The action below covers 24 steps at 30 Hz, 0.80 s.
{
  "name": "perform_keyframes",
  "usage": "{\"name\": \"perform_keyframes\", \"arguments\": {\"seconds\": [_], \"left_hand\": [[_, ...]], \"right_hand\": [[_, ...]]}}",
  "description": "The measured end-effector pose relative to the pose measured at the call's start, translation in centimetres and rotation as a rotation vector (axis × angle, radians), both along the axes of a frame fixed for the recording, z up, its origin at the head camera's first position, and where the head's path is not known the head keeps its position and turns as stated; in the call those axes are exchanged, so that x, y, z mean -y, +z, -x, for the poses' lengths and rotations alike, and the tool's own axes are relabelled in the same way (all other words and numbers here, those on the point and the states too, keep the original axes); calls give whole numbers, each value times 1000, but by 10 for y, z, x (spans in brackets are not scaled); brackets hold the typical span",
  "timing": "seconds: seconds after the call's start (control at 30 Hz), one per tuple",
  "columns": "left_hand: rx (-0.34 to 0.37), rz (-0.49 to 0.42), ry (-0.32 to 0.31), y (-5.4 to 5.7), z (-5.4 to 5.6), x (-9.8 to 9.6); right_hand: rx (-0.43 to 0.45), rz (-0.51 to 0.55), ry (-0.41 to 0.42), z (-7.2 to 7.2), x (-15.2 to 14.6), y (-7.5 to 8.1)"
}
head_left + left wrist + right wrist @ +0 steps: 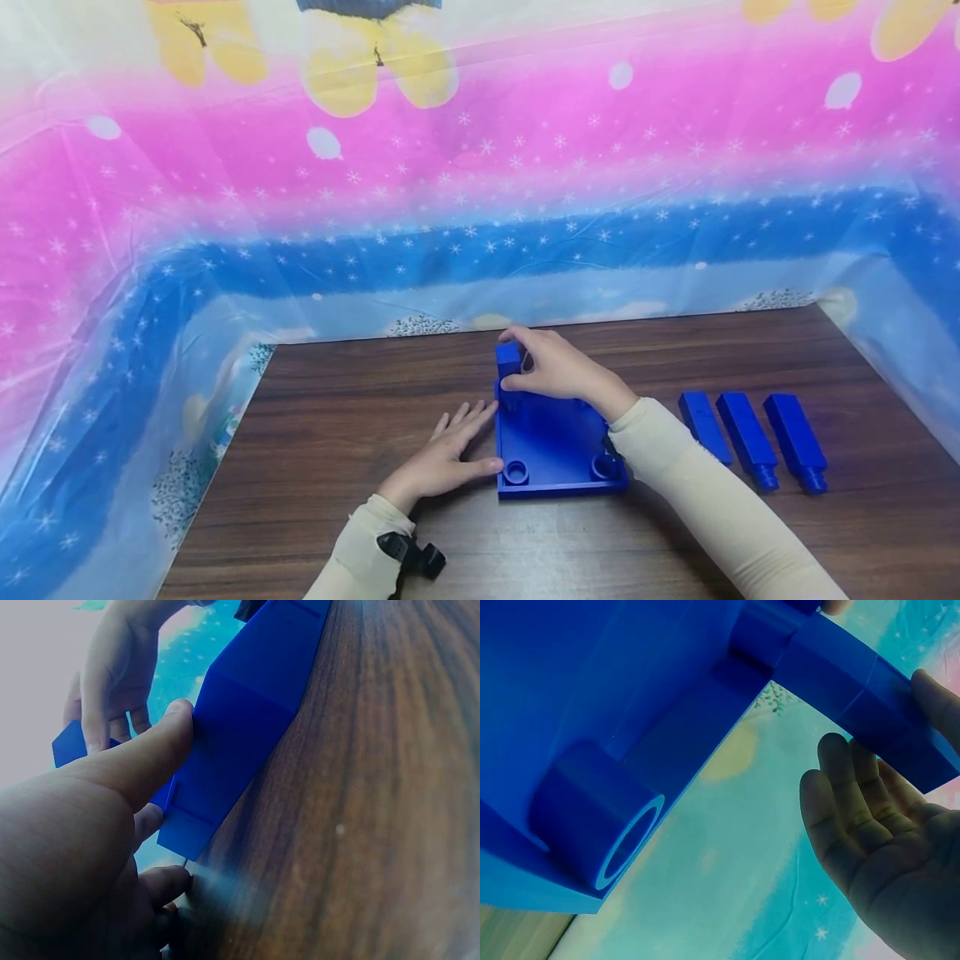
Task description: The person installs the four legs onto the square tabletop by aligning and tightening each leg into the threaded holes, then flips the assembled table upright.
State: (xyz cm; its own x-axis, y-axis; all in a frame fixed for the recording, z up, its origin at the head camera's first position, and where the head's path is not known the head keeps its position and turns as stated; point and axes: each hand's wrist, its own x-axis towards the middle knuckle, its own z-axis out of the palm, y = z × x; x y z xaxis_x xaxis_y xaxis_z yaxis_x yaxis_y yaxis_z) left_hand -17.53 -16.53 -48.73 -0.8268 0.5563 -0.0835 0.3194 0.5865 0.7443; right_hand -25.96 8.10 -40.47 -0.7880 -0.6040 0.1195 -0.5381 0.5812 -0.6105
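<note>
A blue square board (555, 437) with a raised rim and round corner sockets (516, 472) lies on the table. At its far left corner stands a blue square leg (507, 358), its lower end at the socket there. My right hand (561, 365) holds this leg near the top, thumb on one side and fingers on the other; the right wrist view shows the leg (855, 686) between them. My left hand (442, 460) rests beside the board's left edge, fingers spread and fairly straight. In the left wrist view its thumb touches the board's side (240, 720).
Three more blue legs lie side by side to the right: one (705, 427) partly behind the right sleeve, a middle one (746, 429) and an outer one (795, 429), the last two showing threaded ends. A patterned cloth (480, 242) hangs behind the brown wooden table (360, 400).
</note>
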Motion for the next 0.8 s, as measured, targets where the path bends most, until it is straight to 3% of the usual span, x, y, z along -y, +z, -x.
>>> {"name": "perform_keyframes", "arguments": {"seconds": [0.8], "left_hand": [[-2, -3, 2, 1, 0, 0]], "right_hand": [[-51, -5, -47, -5, 7, -2]]}}
